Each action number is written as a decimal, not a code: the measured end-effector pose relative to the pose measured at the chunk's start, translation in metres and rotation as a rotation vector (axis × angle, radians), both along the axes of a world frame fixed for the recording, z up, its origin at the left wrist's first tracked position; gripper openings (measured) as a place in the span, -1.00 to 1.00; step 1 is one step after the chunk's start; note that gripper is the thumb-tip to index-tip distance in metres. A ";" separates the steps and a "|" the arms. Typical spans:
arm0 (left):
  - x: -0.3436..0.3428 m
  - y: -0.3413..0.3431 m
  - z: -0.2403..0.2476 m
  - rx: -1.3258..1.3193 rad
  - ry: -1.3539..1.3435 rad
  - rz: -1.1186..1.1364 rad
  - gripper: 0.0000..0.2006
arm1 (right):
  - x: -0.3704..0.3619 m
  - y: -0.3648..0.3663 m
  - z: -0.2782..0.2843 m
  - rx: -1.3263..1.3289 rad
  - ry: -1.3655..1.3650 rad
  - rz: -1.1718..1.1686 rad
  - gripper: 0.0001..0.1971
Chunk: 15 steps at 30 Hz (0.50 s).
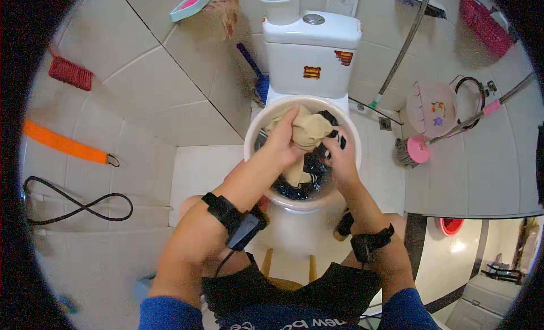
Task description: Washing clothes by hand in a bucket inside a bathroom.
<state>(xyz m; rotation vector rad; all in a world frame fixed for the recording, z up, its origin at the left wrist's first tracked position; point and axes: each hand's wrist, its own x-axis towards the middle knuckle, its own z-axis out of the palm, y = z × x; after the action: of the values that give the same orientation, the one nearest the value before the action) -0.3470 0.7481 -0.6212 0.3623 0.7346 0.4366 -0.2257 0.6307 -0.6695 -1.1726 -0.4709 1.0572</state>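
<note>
A pale round basin [256, 185] holds dark water and wet clothing. Over it, my left hand [282, 138] closes round a bunched beige garment [310, 131], thumb pointing up and away. Across from it, my right hand [342, 159] grips the right side of the same garment, at a dark part with white stripes. Part of the beige cloth hangs down into the water beside a striped edge. Dark cloth [328, 117] shows at the basin's far right inside. My left fingers are partly hidden behind the cloth.
A white toilet [311, 52] stands just beyond the basin. On the left wall hang a red brush [70, 73], an orange strap [65, 143] and a looped black cord [85, 207]. A pink round brush [418, 149] and a pink basin [433, 110] are at the right.
</note>
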 end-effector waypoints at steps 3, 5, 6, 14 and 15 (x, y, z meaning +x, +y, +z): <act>0.016 -0.002 0.001 -0.020 -0.099 0.108 -0.59 | -0.005 0.013 0.003 -0.144 -0.082 -0.100 -0.61; 0.020 -0.011 0.008 0.021 -0.141 0.043 -0.63 | -0.007 0.017 0.003 0.003 0.135 -0.169 -0.60; 0.020 -0.016 0.005 0.026 -0.134 0.048 -0.63 | -0.013 0.020 0.004 0.006 0.143 -0.163 -0.60; 0.018 -0.024 0.008 0.701 0.670 -0.158 -0.39 | -0.062 0.011 0.024 0.117 0.470 -0.127 -0.53; 0.026 -0.049 -0.009 0.857 0.640 -0.067 -0.36 | -0.042 0.024 -0.001 0.185 0.469 -0.122 -0.49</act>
<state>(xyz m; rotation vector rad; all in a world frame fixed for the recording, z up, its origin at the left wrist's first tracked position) -0.3213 0.6987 -0.6303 1.3720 1.1274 0.5662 -0.2680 0.6547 -0.6707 -0.7476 -0.1224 1.1143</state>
